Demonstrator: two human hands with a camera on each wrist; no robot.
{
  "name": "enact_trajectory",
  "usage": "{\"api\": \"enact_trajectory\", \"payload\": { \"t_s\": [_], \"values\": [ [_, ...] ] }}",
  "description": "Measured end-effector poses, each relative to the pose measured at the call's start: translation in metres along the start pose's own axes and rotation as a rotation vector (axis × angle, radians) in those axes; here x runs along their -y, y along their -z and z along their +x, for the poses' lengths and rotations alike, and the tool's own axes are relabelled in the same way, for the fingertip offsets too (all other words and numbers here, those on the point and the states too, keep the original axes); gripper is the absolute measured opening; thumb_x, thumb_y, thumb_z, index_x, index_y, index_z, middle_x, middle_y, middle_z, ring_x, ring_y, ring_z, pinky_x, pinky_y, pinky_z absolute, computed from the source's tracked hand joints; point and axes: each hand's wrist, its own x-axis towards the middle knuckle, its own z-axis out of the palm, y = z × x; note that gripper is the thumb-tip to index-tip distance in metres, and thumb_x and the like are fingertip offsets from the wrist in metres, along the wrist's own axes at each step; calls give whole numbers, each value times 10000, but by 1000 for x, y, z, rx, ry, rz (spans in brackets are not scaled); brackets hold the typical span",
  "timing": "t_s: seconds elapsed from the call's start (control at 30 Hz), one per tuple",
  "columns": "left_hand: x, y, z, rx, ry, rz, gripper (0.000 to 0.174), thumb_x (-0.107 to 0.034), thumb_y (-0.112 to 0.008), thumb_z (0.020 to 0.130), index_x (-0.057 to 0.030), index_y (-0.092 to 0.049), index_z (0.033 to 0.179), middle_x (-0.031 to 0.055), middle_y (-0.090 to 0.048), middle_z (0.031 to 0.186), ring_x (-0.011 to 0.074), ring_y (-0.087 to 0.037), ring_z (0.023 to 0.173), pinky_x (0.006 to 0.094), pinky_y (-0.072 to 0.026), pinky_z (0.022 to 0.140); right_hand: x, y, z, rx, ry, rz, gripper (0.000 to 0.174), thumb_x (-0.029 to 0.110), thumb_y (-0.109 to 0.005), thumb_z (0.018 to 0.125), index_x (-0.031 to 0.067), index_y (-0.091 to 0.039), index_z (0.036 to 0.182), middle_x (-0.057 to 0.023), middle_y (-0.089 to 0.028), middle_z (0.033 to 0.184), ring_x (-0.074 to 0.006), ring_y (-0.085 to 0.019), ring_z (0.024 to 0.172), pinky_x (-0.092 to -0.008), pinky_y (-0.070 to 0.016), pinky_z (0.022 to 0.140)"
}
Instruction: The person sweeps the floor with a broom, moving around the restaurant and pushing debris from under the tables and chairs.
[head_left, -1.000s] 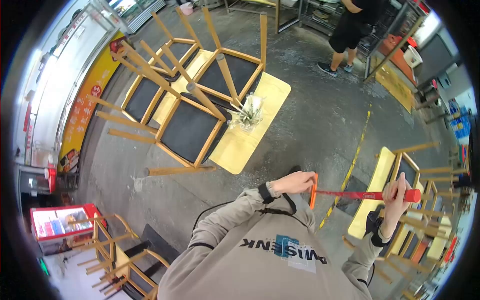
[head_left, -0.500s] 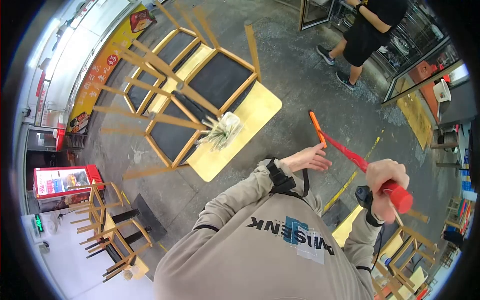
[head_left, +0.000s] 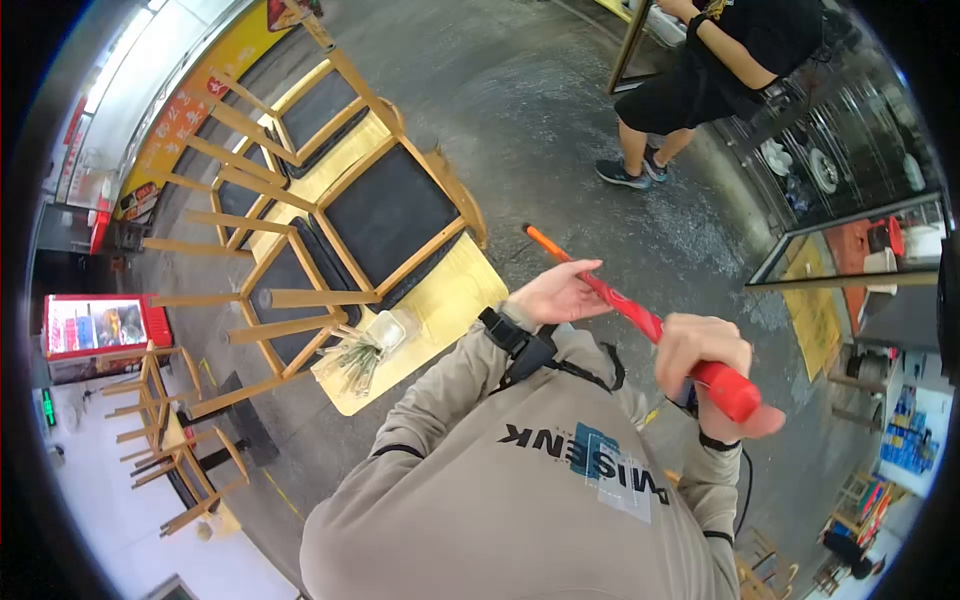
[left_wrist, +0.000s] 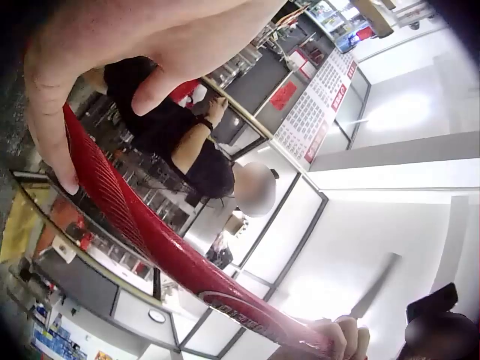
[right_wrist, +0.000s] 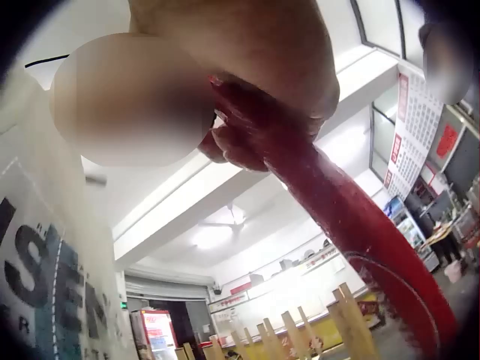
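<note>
A long red handle (head_left: 632, 314) with an orange end part (head_left: 545, 241) slants across the front of the person's body. The right hand (head_left: 708, 365) grips it near its thick red end, with fingers curled round it, as the right wrist view also shows at the red handle (right_wrist: 337, 202). Farther along, the left hand (head_left: 560, 292) is at the shaft with its fingers extended. In the left wrist view the red handle (left_wrist: 172, 255) passes beside the left hand (left_wrist: 150, 37), a fingertip close to it; firm contact cannot be told.
Upturned chairs (head_left: 390, 215) lie on a yellow table (head_left: 460, 290) at left, beside a white container of sticks (head_left: 388, 330). Another person in black shorts (head_left: 672, 103) stands ahead near a glass-doored rack (head_left: 820, 160). A red-framed display fridge (head_left: 98, 325) stands far left.
The view has turned. The left hand has left the orange part and is now by the red shaft. The handle's orange end has swung forward and left; the right hand still grips the other end.
</note>
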Motion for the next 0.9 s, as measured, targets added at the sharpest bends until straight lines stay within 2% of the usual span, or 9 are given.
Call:
{"api": "enact_trajectory", "payload": {
  "t_s": [0.03, 0.27, 0.37, 0.47, 0.5, 0.6, 0.77, 0.83, 0.9],
  "values": [
    [-12, -1, 2, -13, -15, -7, 300, -238, -605, 890, 17, -545, 1037, 154, -573, 1055, 252, -549, 1064, 366, -417, 1000, -9, 8, 12, 53, -61, -29, 886, 931, -265, 611, 55, -393, 574, -32, -469, 583, -183, -458, 497, -286, -321, 460],
    [-115, -3, 43, -188, -370, -27, 260, -232, -623, 880, -22, -541, 1008, 86, -602, 1039, 197, -575, 996, 307, -460, 911, -92, 69, 115, 604, 17, 91, 814, 842, -283, 745, 39, -367, 639, -66, -410, 638, -245, -408, 570, -337, -300, 532],
    [-163, 9, 75, -169, -594, -87, 252, -234, -613, 888, -27, -542, 1014, 79, -604, 1041, 175, -577, 982, 289, -470, 884, -130, 92, 167, 769, 78, 102, 582, 577, -425, 855, 36, -390, 642, -76, -464, 683, -259, -468, 652, -359, -393, 670],
    [-209, 28, 109, -202, -811, -78, 190, -201, -584, 909, -50, -557, 1021, 45, -617, 1003, 136, -575, 949, 267, -473, 858, -175, 109, 200, 770, 68, 88, 160, 181, -497, 714, 32, -472, 662, -110, -572, 934, -280, -549, 939, -485, -261, 1062],
    [-216, 24, 115, -203, -868, -110, 187, -197, -579, 912, -50, -560, 1026, 34, -619, 998, 128, -574, 952, 263, -471, 858, -197, 116, 206, 777, 31, 73, 174, 173, -489, 767, 30, -485, 667, -116, -578, 1009, -284, -536, 1003, -490, -256, 1061],
    [-196, 13, 131, -171, -849, 74, 244, -187, -578, 913, -45, -554, 1110, 38, -611, 991, 106, -562, 944, 239, -478, 826, -261, 141, 218, 819, -1, 89, 232, 196, -474, 834, 20, -526, 693, -122, -582, 1059, -274, -532, 1036, -456, -305, 1035],
    [-139, -3, 165, -561, -860, -231, 310, -254, -462, 978, -7, -491, 1163, 94, -614, 1090, 137, -611, 860, 284, -511, 724, -418, 179, 199, 358, -819, 153, 322, 283, -476, 936, -13, -601, 951, -146, -582, 1071, -245, -535, 1043, -349, -421, 876],
    [-101, 1, 180, -701, -850, -125, 304, -286, -477, 970, -52, -466, 1164, 34, -593, 910, 114, -599, 760, 272, -510, 658, -515, 199, 179, 561, -710, -267, 386, 339, -552, 907, -11, -560, 1070, -153, -579, 1081, -250, -546, 1019, -341, -424, 860],
    [-59, 0, 192, -782, -808, -144, 296, -309, -455, 975, -84, -450, 1169, 11, -553, 821, 103, -577, 721, 273, -512, 618, -564, 191, 166, 594, -933, -276, 560, 462, -561, 874, 6, -481, 1189, -152, -531, 1176, -267, -516, 1072, -365, -418, 906]
  ]
}}
